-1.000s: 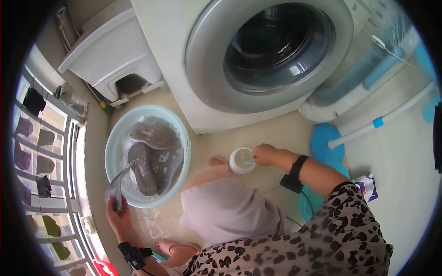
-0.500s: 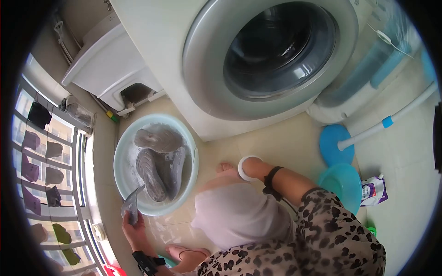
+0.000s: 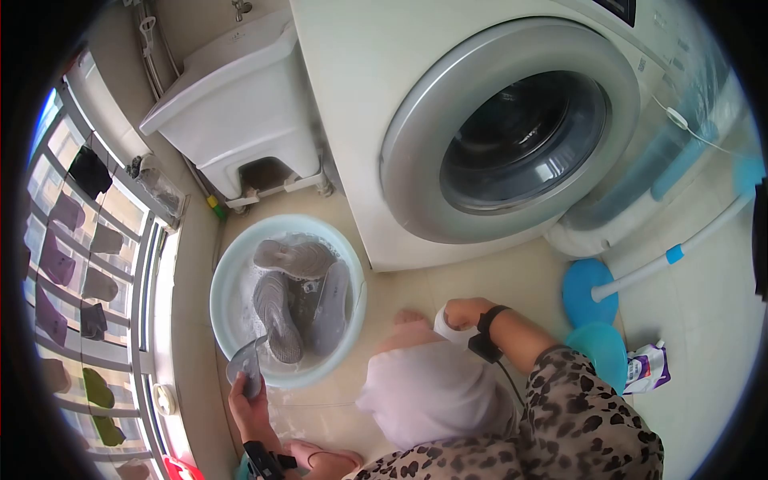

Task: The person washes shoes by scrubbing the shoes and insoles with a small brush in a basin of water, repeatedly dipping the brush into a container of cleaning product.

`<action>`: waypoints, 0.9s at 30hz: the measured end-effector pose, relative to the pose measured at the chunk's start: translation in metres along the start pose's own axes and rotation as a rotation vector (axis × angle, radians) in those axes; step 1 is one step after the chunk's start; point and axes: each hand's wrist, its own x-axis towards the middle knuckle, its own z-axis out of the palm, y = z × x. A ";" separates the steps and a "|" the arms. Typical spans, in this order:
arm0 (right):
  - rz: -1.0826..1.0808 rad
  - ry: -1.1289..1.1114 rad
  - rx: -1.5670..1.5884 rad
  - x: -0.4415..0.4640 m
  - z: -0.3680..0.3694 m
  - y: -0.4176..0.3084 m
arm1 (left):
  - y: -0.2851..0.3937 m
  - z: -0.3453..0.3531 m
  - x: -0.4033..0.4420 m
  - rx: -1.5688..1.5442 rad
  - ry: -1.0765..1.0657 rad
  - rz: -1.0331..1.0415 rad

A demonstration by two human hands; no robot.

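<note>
My left hand is closed on a thin, curved grey piece, which looks like an insole, at the near left rim of the light blue basin. In the basin's sudsy water lie a grey ridged shoe sole, another grey shoe across the top and a smoother, paler grey piece to the right. By my knee, my right hand is curled around a white, round-edged thing; its kind is unclear.
A front-loading washing machine stands ahead, beside a white sink. To the right are a teal basin, a blue disc on a pole and a detergent pouch. Socks hang by the window at left.
The view has shifted, so the basin and washer sit lower and farther right. My right hand has turned and its fingers now curl over the white thing. My left hand still holds the grey piece.
</note>
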 end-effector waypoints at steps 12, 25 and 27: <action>-0.036 -0.254 0.621 -0.104 -0.053 0.046 | -0.017 -0.019 0.014 -0.080 -0.017 -0.071; -0.488 -0.050 0.827 -0.210 -0.165 -0.123 | -0.021 0.031 0.004 -0.267 -0.279 -0.042; -0.558 -0.010 0.651 -0.231 -0.167 -0.184 | -0.010 0.051 -0.016 -0.268 -0.303 -0.005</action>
